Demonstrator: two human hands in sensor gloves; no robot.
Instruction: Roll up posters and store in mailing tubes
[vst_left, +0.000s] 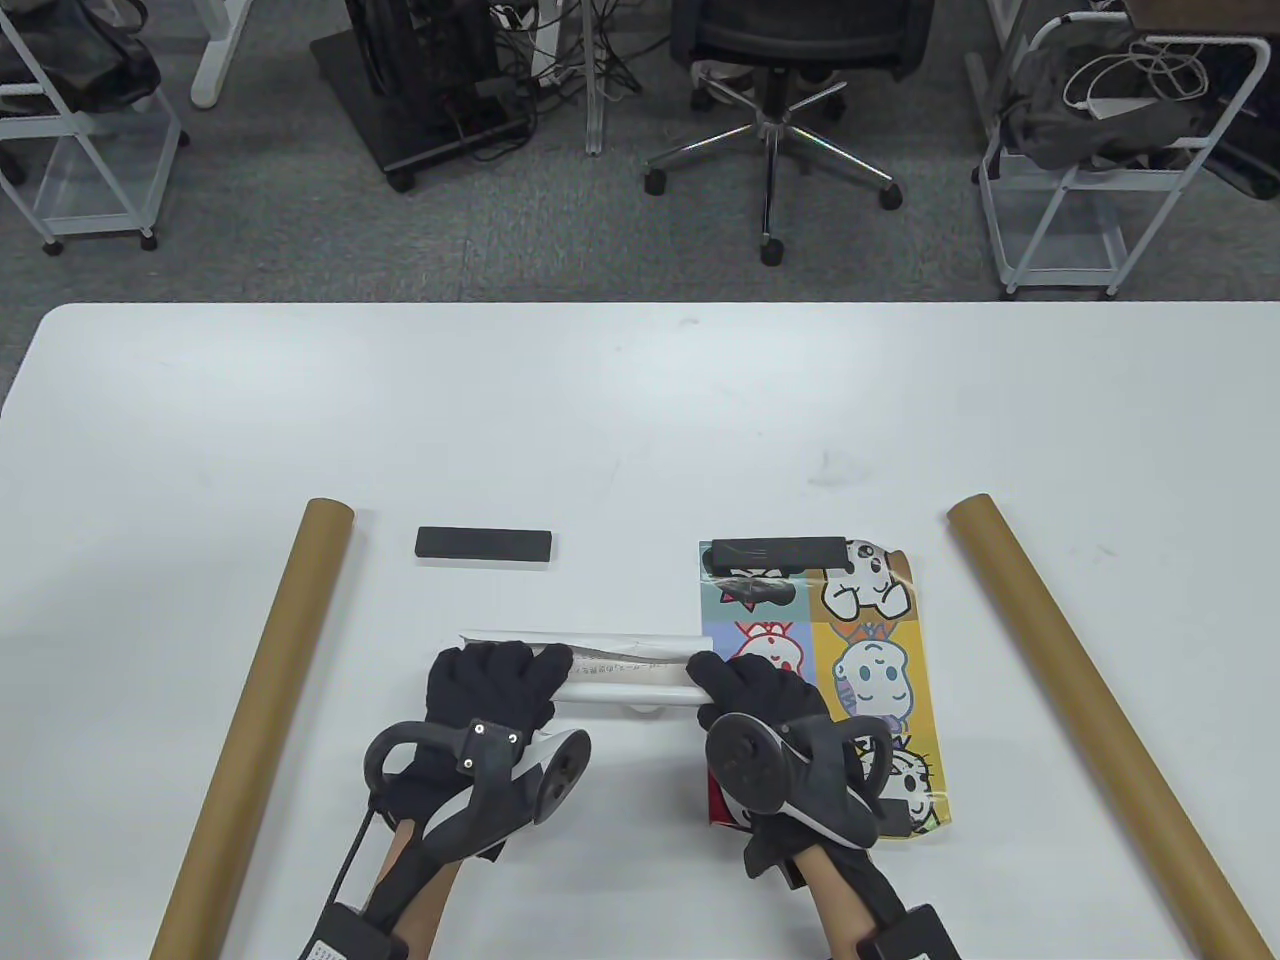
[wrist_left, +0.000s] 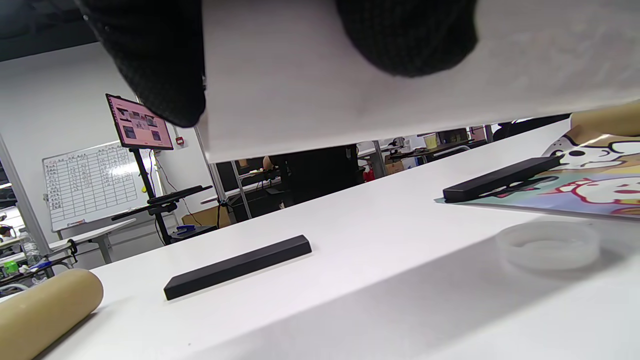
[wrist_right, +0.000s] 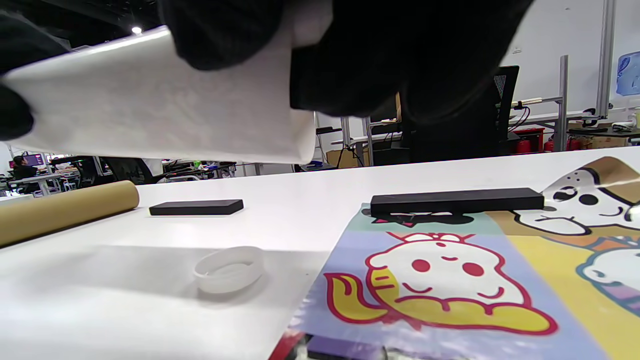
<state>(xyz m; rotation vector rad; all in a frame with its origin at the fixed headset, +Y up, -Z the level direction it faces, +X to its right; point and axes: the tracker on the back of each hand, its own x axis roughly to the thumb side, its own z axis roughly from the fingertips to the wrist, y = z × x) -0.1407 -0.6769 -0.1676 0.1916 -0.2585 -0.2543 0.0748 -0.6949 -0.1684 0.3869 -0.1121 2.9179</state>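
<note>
Your left hand (vst_left: 487, 690) fingers (vst_left: 510, 668) curl round one end of the rolled white paper poster (vst_left: 625, 672); your right hand (vst_left: 760, 700) fingers (vst_left: 712, 672) grip the other end. You hold the roll just above the white counter (vst_left: 640, 420), over a clear plastic tube cap (wrist_right: 229, 268). Beside it lies a flat colourful cartoon poster (vst_left: 860, 680), a black bar weight (vst_left: 778, 553) on its far edge. A second black bar (vst_left: 484, 544) lies apart. Two brown cardboard mailing tubes (vst_left: 262, 720) (vst_left: 1095, 715) flank everything.

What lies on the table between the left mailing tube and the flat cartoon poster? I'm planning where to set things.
In the table view, a black bar and the rolled poster held by both hands.
</note>
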